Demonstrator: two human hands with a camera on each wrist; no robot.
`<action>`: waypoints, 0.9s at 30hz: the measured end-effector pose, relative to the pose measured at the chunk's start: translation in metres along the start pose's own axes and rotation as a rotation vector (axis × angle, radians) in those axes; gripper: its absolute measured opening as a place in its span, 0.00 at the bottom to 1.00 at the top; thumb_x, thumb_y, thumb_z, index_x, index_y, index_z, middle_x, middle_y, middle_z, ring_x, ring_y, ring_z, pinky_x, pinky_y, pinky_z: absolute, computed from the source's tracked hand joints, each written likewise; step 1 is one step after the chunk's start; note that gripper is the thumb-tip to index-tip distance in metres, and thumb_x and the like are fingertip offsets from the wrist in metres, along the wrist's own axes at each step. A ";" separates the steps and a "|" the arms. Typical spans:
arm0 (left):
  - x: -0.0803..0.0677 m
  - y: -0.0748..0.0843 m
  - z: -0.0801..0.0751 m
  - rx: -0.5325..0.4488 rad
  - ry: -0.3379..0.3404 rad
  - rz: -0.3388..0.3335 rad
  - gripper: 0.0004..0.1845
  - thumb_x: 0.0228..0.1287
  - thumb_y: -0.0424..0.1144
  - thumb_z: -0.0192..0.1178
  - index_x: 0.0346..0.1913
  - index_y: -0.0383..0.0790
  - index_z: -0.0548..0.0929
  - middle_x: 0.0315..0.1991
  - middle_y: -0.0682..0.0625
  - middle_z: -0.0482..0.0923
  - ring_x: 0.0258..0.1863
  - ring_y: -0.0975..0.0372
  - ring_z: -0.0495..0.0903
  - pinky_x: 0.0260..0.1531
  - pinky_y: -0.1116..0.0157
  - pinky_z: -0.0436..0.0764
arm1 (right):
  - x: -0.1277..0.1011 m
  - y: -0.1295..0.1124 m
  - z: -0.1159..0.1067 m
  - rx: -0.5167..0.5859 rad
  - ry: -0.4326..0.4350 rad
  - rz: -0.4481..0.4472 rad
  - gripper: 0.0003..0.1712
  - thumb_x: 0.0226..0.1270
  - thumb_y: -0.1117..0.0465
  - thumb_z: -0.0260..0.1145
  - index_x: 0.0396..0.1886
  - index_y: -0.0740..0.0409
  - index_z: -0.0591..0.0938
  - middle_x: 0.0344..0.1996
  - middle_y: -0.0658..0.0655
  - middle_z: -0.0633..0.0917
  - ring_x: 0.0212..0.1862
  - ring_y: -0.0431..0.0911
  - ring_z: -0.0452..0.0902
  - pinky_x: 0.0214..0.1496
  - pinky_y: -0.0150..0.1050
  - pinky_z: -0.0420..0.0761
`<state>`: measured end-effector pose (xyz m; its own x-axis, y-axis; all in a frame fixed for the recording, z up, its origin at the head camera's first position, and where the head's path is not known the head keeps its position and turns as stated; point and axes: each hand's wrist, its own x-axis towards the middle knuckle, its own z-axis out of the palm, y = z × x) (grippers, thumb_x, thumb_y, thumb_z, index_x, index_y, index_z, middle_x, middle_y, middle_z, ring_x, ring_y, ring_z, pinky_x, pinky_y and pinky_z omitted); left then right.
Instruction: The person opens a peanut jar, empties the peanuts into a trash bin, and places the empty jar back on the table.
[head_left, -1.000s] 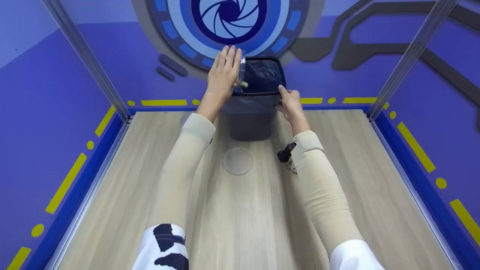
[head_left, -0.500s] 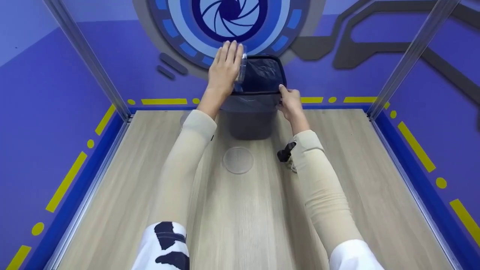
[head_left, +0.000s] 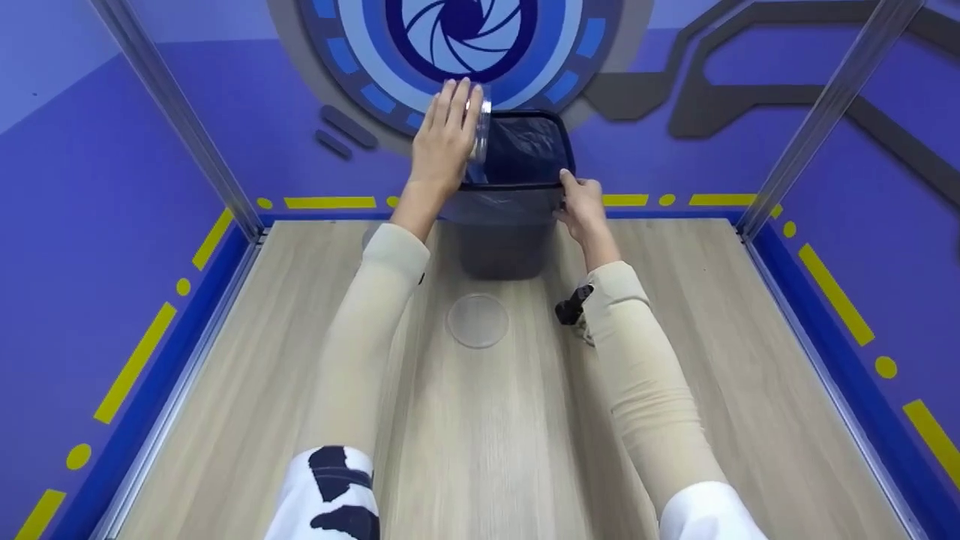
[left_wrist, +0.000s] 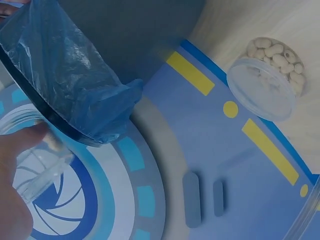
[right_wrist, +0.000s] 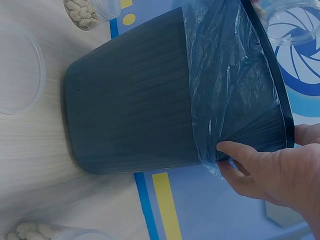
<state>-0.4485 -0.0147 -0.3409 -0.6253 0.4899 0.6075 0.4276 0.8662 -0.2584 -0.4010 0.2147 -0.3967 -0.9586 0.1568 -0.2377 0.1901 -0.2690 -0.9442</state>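
Note:
My left hand (head_left: 441,146) holds a clear plastic jar (head_left: 482,127) on its side at the left rim of a dark waste bin (head_left: 502,244). In the left wrist view the thumb lies across the jar's wall. A few pale pieces show blurred beside it. My right hand (head_left: 583,206) grips the bin's near right corner, thumb over the rim and fingers on the outside. Under those fingers the thin bluish bin liner (right_wrist: 230,75) folds down over the bin's wall. The jar's far side is hidden behind my left hand.
A round clear lid (head_left: 478,321) lies on the wooden table in front of the bin. Left of the bin stands a lidded jar of pale peanut-like pieces (left_wrist: 280,60). Another jar with similar pieces (right_wrist: 32,232) sits by my right forearm. A patterned wall is behind the bin.
Yellowish pieces at the jar's mouth a second ago no longer show there. My left hand and the jar have shifted slightly up; my right hand stays on the rim.

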 end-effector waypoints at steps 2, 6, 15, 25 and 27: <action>0.000 0.000 0.000 -0.004 -0.006 -0.005 0.37 0.68 0.20 0.54 0.79 0.34 0.58 0.78 0.37 0.57 0.78 0.46 0.56 0.79 0.56 0.52 | 0.001 0.001 0.000 0.001 0.002 0.003 0.37 0.82 0.54 0.51 0.81 0.66 0.52 0.78 0.66 0.56 0.78 0.56 0.55 0.75 0.52 0.65; -0.001 0.002 0.000 -0.021 0.035 0.006 0.36 0.69 0.22 0.54 0.78 0.35 0.59 0.77 0.37 0.58 0.77 0.46 0.56 0.79 0.57 0.52 | 0.001 0.002 0.000 -0.001 0.000 0.011 0.37 0.82 0.54 0.51 0.81 0.66 0.52 0.78 0.65 0.57 0.78 0.56 0.57 0.75 0.51 0.65; -0.002 0.007 0.004 -0.038 0.061 0.021 0.34 0.69 0.19 0.49 0.77 0.34 0.61 0.76 0.37 0.60 0.77 0.46 0.58 0.79 0.56 0.52 | 0.002 0.001 0.000 0.012 0.009 0.016 0.38 0.82 0.54 0.51 0.81 0.66 0.52 0.77 0.66 0.59 0.77 0.57 0.57 0.76 0.52 0.64; -0.004 0.007 0.011 0.004 0.135 0.031 0.30 0.72 0.20 0.45 0.75 0.35 0.65 0.74 0.38 0.65 0.75 0.46 0.62 0.78 0.55 0.57 | -0.001 0.001 0.000 -0.007 0.004 -0.003 0.35 0.82 0.53 0.51 0.79 0.67 0.57 0.72 0.66 0.65 0.72 0.56 0.66 0.74 0.49 0.68; -0.002 0.007 0.010 0.008 0.130 0.029 0.30 0.72 0.21 0.46 0.75 0.35 0.65 0.74 0.38 0.65 0.74 0.46 0.62 0.78 0.55 0.57 | -0.002 0.001 0.000 -0.010 0.010 -0.004 0.35 0.82 0.53 0.51 0.78 0.67 0.58 0.72 0.66 0.65 0.72 0.56 0.67 0.74 0.50 0.68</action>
<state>-0.4508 -0.0082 -0.3518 -0.5226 0.4984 0.6917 0.4384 0.8529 -0.2833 -0.3993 0.2147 -0.3970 -0.9572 0.1674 -0.2359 0.1882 -0.2591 -0.9473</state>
